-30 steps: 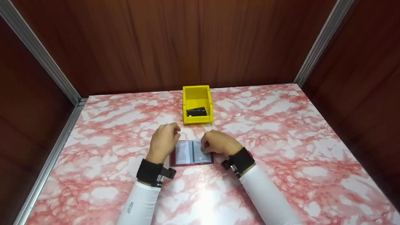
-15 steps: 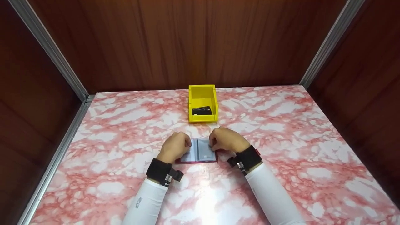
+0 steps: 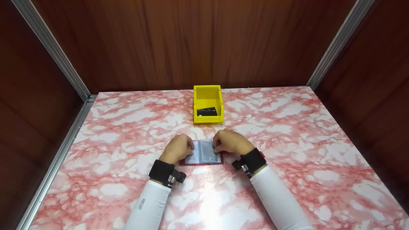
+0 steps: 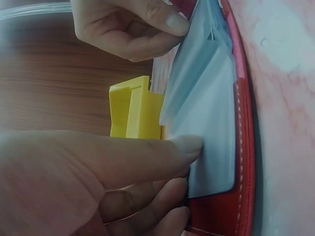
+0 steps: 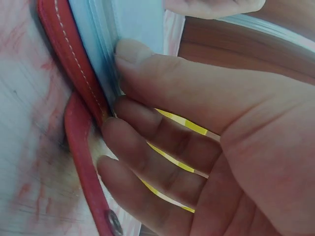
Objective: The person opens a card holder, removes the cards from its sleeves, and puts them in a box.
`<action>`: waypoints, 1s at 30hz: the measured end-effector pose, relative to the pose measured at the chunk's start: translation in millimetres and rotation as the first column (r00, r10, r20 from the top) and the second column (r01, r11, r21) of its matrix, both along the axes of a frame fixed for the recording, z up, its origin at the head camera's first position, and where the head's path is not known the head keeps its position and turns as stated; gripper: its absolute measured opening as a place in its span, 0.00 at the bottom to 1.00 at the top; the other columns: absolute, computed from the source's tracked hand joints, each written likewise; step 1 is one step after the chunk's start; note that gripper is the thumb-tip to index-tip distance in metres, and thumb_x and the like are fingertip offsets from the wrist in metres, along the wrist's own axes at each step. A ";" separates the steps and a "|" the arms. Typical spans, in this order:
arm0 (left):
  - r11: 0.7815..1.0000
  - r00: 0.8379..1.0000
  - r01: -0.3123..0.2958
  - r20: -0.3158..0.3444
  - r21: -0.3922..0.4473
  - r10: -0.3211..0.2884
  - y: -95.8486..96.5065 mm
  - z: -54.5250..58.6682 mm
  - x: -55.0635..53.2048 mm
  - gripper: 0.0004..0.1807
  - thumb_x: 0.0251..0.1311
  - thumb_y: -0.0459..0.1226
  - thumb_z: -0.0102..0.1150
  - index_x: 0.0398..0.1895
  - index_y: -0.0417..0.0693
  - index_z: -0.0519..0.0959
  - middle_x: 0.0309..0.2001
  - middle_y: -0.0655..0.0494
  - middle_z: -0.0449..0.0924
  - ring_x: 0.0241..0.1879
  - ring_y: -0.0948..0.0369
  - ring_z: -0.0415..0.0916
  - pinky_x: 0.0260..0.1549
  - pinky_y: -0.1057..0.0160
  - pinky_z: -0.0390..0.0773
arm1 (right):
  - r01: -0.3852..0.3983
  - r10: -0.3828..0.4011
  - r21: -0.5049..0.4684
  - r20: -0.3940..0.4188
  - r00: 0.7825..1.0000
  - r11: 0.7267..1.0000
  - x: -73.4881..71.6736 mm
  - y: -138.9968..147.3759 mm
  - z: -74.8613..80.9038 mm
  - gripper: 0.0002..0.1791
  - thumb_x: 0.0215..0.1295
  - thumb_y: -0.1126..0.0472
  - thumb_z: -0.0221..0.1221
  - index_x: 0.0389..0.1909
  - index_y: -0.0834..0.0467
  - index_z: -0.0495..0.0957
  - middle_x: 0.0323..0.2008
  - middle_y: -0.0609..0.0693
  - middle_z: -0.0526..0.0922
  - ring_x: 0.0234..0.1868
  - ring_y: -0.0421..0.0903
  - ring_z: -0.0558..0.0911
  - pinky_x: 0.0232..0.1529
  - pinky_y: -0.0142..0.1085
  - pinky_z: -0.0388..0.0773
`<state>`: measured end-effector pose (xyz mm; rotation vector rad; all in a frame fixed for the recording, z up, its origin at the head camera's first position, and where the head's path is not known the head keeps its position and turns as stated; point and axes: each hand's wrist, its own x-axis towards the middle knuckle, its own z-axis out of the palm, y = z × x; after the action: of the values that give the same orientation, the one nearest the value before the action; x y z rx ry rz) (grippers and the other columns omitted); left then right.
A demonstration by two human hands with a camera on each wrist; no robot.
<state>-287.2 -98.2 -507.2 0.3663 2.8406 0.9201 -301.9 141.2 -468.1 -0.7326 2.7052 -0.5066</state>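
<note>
A red stitched card holder lies spread on the table, its clear plastic sleeves fanned to both sides of the spine. My left hand pinches the left-hand sleeves, thumb on top and fingers curled behind them, as the left wrist view shows. On the other side, my right hand pinches the outer edge of the right-hand sleeves between thumb and index finger. The right wrist view shows a red strap with a metal snap under the right fingertips. The lower sleeves are partly hidden by the hands.
Beyond the hands stands a yellow bin with flat black items inside. The table has a red and white marbled top. Brown wood-look panels enclose the back and sides.
My left hand has moved from the card holder's left edge onto its left sleeves. My right hand stays at the right sleeves, which it now pinches at their outer edge. The head view has shifted slightly.
</note>
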 end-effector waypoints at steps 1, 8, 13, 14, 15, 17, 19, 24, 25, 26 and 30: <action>1.000 1.000 0.007 -0.004 0.005 -0.007 -1.5 -4.7 -3.9 0.04 0.57 0.29 0.74 0.34 0.45 0.91 0.27 0.54 0.85 0.28 0.59 0.78 0.32 0.62 0.78 | 0.001 -0.001 0.000 -0.007 1.000 1.000 0.1 -1.1 -0.5 0.09 0.64 0.59 0.77 0.28 0.53 0.87 0.25 0.44 0.82 0.29 0.42 0.76 0.36 0.35 0.72; 0.999 1.000 0.018 -0.003 0.027 -0.018 -6.1 -24.8 -17.6 0.04 0.54 0.30 0.75 0.31 0.47 0.90 0.24 0.55 0.83 0.24 0.59 0.77 0.28 0.62 0.78 | 0.026 -0.026 -0.001 -0.073 0.997 1.000 3.3 -12.5 -6.4 0.13 0.67 0.53 0.76 0.26 0.54 0.86 0.22 0.42 0.77 0.26 0.41 0.73 0.30 0.34 0.68; 0.999 1.000 0.023 0.014 0.023 -0.024 -3.0 -12.8 -9.9 0.04 0.56 0.29 0.74 0.31 0.47 0.90 0.24 0.55 0.83 0.24 0.59 0.78 0.28 0.62 0.78 | 0.077 -0.078 -0.011 -0.116 0.990 0.997 7.6 -18.4 -9.5 0.12 0.64 0.53 0.77 0.28 0.55 0.88 0.24 0.45 0.81 0.27 0.43 0.75 0.29 0.35 0.69; 1.000 0.999 0.019 0.032 0.016 -0.019 -1.8 -7.7 -7.7 0.04 0.57 0.29 0.74 0.32 0.46 0.90 0.25 0.54 0.84 0.25 0.59 0.79 0.29 0.61 0.80 | 0.092 -0.093 -0.014 -0.120 0.988 0.996 8.3 -19.1 -9.8 0.12 0.63 0.53 0.78 0.29 0.56 0.88 0.25 0.46 0.82 0.28 0.43 0.76 0.30 0.35 0.70; 1.000 0.999 0.020 0.035 0.014 -0.020 -1.5 -7.3 -7.6 0.04 0.57 0.30 0.75 0.32 0.47 0.90 0.25 0.54 0.84 0.25 0.59 0.79 0.30 0.61 0.80 | 0.108 -0.109 -0.015 -0.123 0.986 0.994 8.9 -19.8 -10.0 0.12 0.63 0.53 0.78 0.30 0.56 0.87 0.26 0.47 0.83 0.29 0.44 0.76 0.30 0.35 0.71; 1.000 1.000 0.022 0.022 0.015 -0.022 -1.8 -16.7 -13.2 0.04 0.57 0.30 0.74 0.32 0.47 0.90 0.25 0.55 0.83 0.25 0.59 0.78 0.29 0.62 0.78 | 0.130 -0.130 -0.015 -0.129 0.983 0.991 9.8 -21.2 -10.3 0.13 0.62 0.53 0.79 0.30 0.56 0.86 0.27 0.48 0.83 0.30 0.45 0.77 0.31 0.36 0.71; 1.000 0.999 0.016 0.035 0.004 -0.016 -0.5 -18.2 -15.7 0.04 0.57 0.30 0.74 0.33 0.47 0.90 0.25 0.55 0.84 0.27 0.58 0.78 0.31 0.61 0.79 | 0.139 -0.139 -0.014 -0.133 0.981 0.990 10.8 -22.6 -10.8 0.14 0.62 0.52 0.79 0.30 0.55 0.85 0.28 0.49 0.83 0.30 0.45 0.77 0.31 0.37 0.70; 1.000 1.000 0.011 0.019 0.000 -0.011 -0.4 -11.8 -10.9 0.04 0.57 0.30 0.75 0.32 0.48 0.90 0.26 0.55 0.84 0.29 0.59 0.79 0.34 0.59 0.80 | 0.143 -0.144 -0.022 -0.155 0.977 0.990 13.5 -26.5 -12.5 0.15 0.61 0.52 0.79 0.30 0.56 0.84 0.29 0.50 0.85 0.31 0.47 0.78 0.31 0.39 0.72; 1.000 1.000 0.010 0.017 0.001 -0.010 -0.6 -8.8 -8.7 0.04 0.57 0.30 0.75 0.31 0.48 0.90 0.26 0.55 0.84 0.29 0.59 0.78 0.34 0.59 0.80 | 0.147 -0.149 -0.026 -0.163 0.975 0.989 14.1 -27.3 -12.9 0.15 0.61 0.52 0.80 0.31 0.56 0.85 0.30 0.51 0.85 0.32 0.47 0.79 0.32 0.40 0.74; 1.000 1.000 0.010 0.013 0.004 -0.010 -0.6 -6.2 -6.8 0.04 0.57 0.30 0.75 0.30 0.48 0.90 0.26 0.55 0.85 0.29 0.59 0.79 0.35 0.59 0.80 | 0.153 -0.156 -0.031 -0.168 0.973 0.988 14.7 -28.2 -13.2 0.16 0.60 0.52 0.80 0.34 0.57 0.85 0.31 0.52 0.86 0.33 0.48 0.80 0.33 0.42 0.76; 0.999 0.999 0.034 -0.025 0.003 -0.034 -3.9 -17.8 -11.2 0.04 0.57 0.30 0.74 0.30 0.48 0.90 0.26 0.56 0.85 0.29 0.58 0.79 0.34 0.61 0.80 | 0.167 -0.173 -0.047 -0.183 0.968 0.985 16.3 -31.1 -14.9 0.21 0.59 0.53 0.81 0.47 0.59 0.87 0.39 0.54 0.86 0.39 0.51 0.83 0.42 0.48 0.83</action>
<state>-298.4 -102.1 -525.0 0.4276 2.8460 0.9208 -285.6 110.1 -483.0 -0.5843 2.9598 -0.5449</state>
